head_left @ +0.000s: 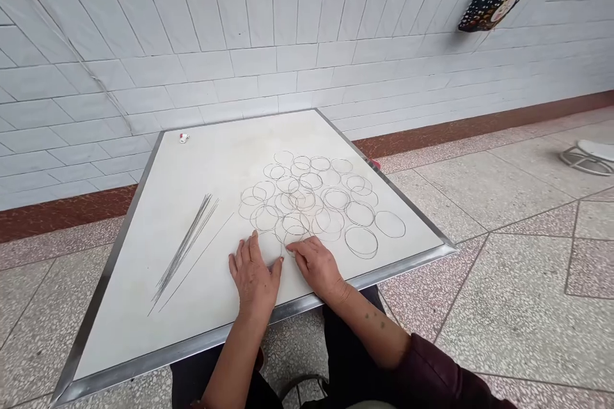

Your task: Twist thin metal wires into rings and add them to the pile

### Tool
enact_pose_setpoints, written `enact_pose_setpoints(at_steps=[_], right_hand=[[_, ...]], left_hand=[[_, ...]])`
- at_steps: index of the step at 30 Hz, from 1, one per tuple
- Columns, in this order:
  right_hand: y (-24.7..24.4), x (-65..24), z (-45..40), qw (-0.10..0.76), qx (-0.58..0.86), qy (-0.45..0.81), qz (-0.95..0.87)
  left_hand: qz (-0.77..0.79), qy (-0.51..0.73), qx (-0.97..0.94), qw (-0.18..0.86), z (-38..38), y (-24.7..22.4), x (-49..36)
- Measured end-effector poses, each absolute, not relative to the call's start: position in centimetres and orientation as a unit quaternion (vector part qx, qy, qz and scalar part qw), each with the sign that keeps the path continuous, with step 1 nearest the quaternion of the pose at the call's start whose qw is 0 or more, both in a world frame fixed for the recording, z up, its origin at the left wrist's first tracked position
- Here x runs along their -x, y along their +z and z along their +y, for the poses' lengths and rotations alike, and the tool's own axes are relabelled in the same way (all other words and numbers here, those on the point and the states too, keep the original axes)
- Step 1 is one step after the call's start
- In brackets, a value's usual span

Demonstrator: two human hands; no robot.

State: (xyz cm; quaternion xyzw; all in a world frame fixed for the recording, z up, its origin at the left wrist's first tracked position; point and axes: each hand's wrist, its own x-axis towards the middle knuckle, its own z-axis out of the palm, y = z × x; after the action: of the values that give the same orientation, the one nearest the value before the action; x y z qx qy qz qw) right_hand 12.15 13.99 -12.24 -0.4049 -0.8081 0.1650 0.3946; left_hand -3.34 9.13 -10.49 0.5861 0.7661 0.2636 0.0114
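My left hand [254,271] rests on the white table [225,160] near its front edge, fingers spread and thumb out to the right. Close beside it, my right hand [316,265] is closed, with thumb and index finger pinched at the near edge of a thin wire ring [295,225]. Many more thin wire rings [361,241] lie overlapping beyond my hands, mostly on the right half of the tabletop. To the left lies a bundle of straight thin wires [185,246], with one wire [196,262] apart from it.
A small white and red object [184,138] sits at the table's far left corner. The metal table edge [384,195] runs all round. Behind stands a white tiled wall [268,70] with a dark patterned bag [490,9] hanging on it. A stool [590,154] is at the far right.
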Motion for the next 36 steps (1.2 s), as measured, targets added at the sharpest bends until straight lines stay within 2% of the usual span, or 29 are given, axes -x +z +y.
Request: enact_pose_setpoints(at_steps=[6, 11, 15, 21, 29, 36], right_hand=[[-11.9, -12.4, 14.0, 0.387, 0.408, 0.187, -0.805], [-12.1, -13.0, 13.0, 0.399, 0.344, 0.238, -0.816], [-12.6, -13.1, 11.6, 0.381, 0.298, 0.270, -0.833], [-12.6, -12.9, 10.7, 0.354, 0.275, 0.237, -0.862], [-12.2, -13.0, 10.8, 0.336, 0.281, 0.238, -0.867], [-12.4, -12.9, 11.1, 0.337, 0.281, 0.227, -0.870]], left_hand=[[0.749, 0.300, -0.590, -0.003, 8.8, -10.6, 3.3], [0.718, 0.370, -0.590, -0.022, 6.6, -10.7, 5.9], [0.758, 0.334, -0.555, -0.070, 4.6, -10.2, 10.3], [0.785, 0.251, -0.553, -0.121, 4.9, -8.7, 14.9], [0.805, 0.109, -0.575, -0.098, 9.2, -7.0, 16.1], [0.805, 0.076, -0.583, -0.080, 10.5, -6.2, 15.6]])
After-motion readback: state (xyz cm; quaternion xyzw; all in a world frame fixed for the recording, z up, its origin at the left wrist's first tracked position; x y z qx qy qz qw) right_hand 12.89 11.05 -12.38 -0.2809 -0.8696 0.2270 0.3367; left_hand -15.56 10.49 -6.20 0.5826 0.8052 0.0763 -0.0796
